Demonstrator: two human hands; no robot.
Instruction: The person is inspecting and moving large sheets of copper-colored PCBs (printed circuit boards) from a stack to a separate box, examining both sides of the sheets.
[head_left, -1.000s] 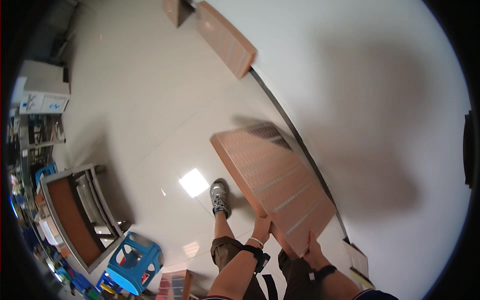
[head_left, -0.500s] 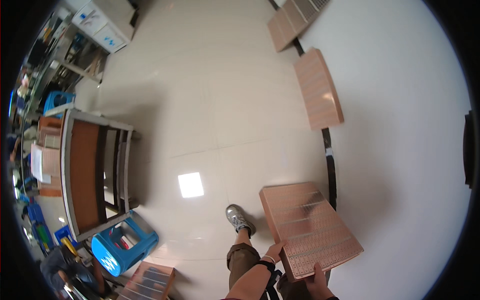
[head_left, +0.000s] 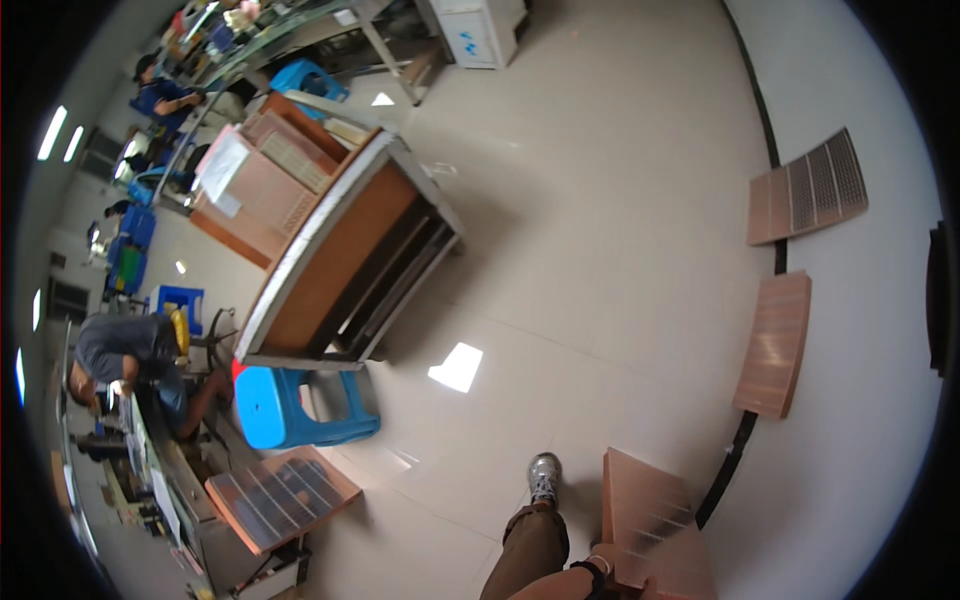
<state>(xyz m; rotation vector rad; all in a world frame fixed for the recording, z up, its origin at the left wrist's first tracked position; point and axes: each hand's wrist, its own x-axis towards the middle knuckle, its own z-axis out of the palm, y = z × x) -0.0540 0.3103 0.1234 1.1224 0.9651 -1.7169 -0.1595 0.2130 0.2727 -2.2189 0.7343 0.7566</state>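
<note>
A thick stack of copper-coloured boards [head_left: 648,500], patterned in rows with pale bands between them, is at the lower right, partly cut off by the picture's lower edge. At its left side my left hand [head_left: 606,556] grips the edge, with a bracelet and a dark band at the wrist. I cannot make out my right hand by the near end of the stack, where the picture ends. My shoe [head_left: 544,478] stands on the floor just left of the boards.
Two more copper-coloured stacks, one nearer [head_left: 774,345] and one farther [head_left: 810,190], lean along the white wall [head_left: 870,400]. At left stand a loaded cart [head_left: 350,270], a blue stool [head_left: 275,408] and another board stack [head_left: 285,498]. A seated person [head_left: 130,345] works at a bench.
My view has swung left, so the cart, stool and wall stacks sit farther right in the picture. The held boards now lie lower, and my right hand is no longer discernible.
</note>
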